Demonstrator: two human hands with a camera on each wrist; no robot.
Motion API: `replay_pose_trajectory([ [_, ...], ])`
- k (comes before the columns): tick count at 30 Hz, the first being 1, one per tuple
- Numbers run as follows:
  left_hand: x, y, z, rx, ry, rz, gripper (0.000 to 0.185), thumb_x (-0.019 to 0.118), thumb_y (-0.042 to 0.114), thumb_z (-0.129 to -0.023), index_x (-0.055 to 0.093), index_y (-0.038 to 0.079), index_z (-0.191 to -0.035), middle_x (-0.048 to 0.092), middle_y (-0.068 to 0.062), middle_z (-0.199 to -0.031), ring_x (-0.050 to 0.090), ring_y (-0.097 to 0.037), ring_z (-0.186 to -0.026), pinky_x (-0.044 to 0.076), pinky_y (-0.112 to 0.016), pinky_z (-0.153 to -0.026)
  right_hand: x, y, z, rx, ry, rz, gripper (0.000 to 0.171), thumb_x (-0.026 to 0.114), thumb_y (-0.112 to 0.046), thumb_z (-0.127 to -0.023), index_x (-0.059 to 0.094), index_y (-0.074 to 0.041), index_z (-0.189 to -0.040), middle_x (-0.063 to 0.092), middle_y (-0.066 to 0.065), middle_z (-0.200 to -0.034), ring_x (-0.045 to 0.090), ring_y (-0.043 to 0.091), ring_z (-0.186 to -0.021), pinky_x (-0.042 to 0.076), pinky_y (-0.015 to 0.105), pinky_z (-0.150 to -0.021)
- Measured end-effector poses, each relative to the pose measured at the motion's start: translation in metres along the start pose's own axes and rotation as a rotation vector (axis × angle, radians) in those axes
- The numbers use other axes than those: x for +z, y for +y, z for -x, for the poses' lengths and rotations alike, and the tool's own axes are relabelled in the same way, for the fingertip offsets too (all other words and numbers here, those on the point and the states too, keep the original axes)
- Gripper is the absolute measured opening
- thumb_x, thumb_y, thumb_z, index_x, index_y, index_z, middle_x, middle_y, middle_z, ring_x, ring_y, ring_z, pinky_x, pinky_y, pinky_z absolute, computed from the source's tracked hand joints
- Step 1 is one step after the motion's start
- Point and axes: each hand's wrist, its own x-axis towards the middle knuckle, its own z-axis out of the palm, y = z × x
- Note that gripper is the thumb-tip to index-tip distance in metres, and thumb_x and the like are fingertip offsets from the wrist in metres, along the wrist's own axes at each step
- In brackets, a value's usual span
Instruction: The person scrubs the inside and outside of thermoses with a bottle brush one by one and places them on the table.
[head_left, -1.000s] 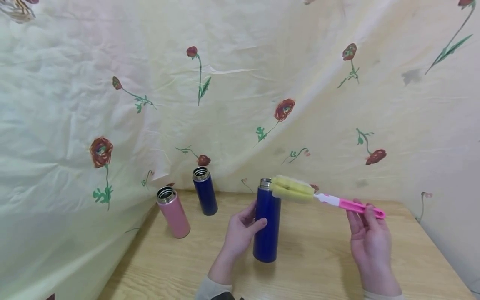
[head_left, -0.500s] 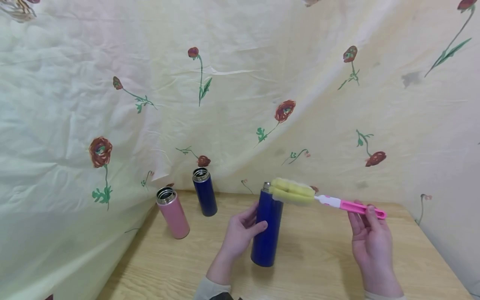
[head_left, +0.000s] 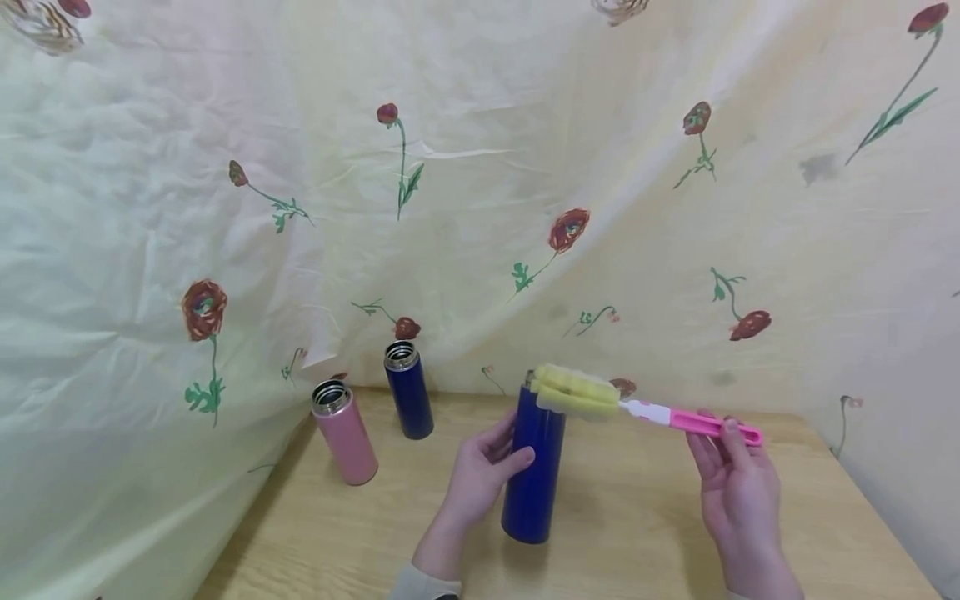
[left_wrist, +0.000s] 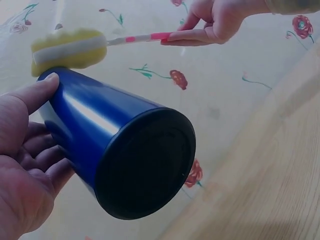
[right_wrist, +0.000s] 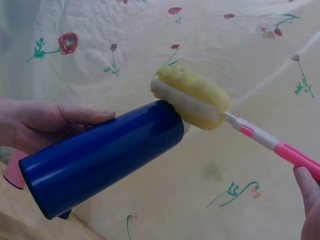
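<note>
My left hand (head_left: 480,475) grips a tall dark blue flask (head_left: 534,467), tilted slightly with its base near the wooden table (head_left: 630,533). In the left wrist view the flask's black base (left_wrist: 145,165) faces the camera, and the left hand (left_wrist: 22,160) wraps its side. My right hand (head_left: 731,479) pinches the pink handle (head_left: 712,427) of a bottle brush. Its yellow sponge head (head_left: 576,392) lies across the flask's steel mouth. The right wrist view shows the sponge head (right_wrist: 192,97) touching the flask (right_wrist: 100,155) at its rim.
A pink flask (head_left: 343,433) and a smaller dark blue flask (head_left: 408,390) stand uncapped at the table's back left. A cream cloth with red flowers (head_left: 450,183) hangs behind and drapes down the left side. Bare wood lies to the right.
The held flask has tipped a little, its top leaning right and its base shifting toward me. The sponge head has slid left and now covers the flask's mouth.
</note>
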Motion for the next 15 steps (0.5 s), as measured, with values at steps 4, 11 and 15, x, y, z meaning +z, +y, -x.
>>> replay_pose_trajectory([
  [4, 0.0002, -0.0010, -0.0001, -0.001, 0.002, 0.030, 0.067, 0.080, 0.017, -0.098, 0.051, 0.001, -0.156, 0.057, -0.020, -0.153, 0.058, -0.036, -0.138, 0.051, -0.044, -0.112, -0.0025, 0.0023, -0.0008, -0.004, -0.049, -0.016, 0.009, 0.052, -0.005, -0.111, 0.057, 0.001, -0.115, 0.075, 0.020, -0.113, 0.077, 0.030, -0.108, 0.055, 0.035, -0.102],
  [11, 0.0002, -0.0009, -0.0006, 0.003, 0.041, 0.052, 0.065, 0.078, 0.014, -0.100, 0.049, -0.002, -0.156, 0.057, -0.024, -0.152, 0.058, -0.038, -0.138, 0.051, -0.041, -0.111, -0.0066, 0.0052, -0.0020, 0.009, -0.089, 0.024, 0.008, 0.050, -0.004, -0.111, 0.053, 0.001, -0.116, 0.075, 0.021, -0.112, 0.077, 0.031, -0.108, 0.055, 0.035, -0.102],
  [15, -0.0001, 0.0009, -0.0006, 0.012, 0.061, 0.057, 0.063, 0.076, 0.013, -0.101, 0.049, -0.004, -0.156, 0.057, -0.025, -0.152, 0.059, -0.039, -0.136, 0.052, -0.041, -0.111, -0.0080, 0.0063, -0.0023, 0.025, -0.084, 0.064, 0.008, 0.050, -0.005, -0.112, 0.053, 0.001, -0.117, 0.074, 0.019, -0.112, 0.077, 0.030, -0.107, 0.055, 0.034, -0.102],
])
